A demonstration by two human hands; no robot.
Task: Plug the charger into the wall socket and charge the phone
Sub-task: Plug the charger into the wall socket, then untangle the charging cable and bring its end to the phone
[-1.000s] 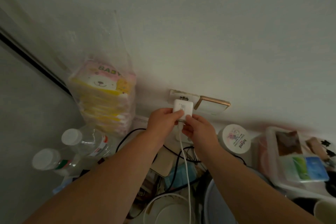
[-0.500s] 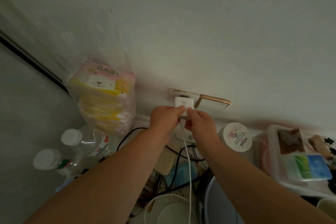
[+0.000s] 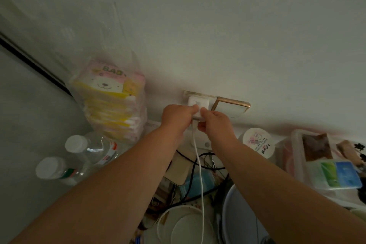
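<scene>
A white square charger sits against the wall socket, low on the pale wall. My left hand grips its left side and my right hand pinches its right and lower edge. A white cable hangs straight down from the charger's underside between my forearms. The prongs and the socket holes are hidden behind the charger. No phone is visible.
A gold-rimmed switch plate is right of the socket. A bagged baby-wipes stack and two clear bottles stand at left. A round white tub and a lidded plastic box sit at right. Tangled black cables lie below.
Both hands have pushed the charger up and closer to the wall, from just below the socket to flat over it. The cable followed.
</scene>
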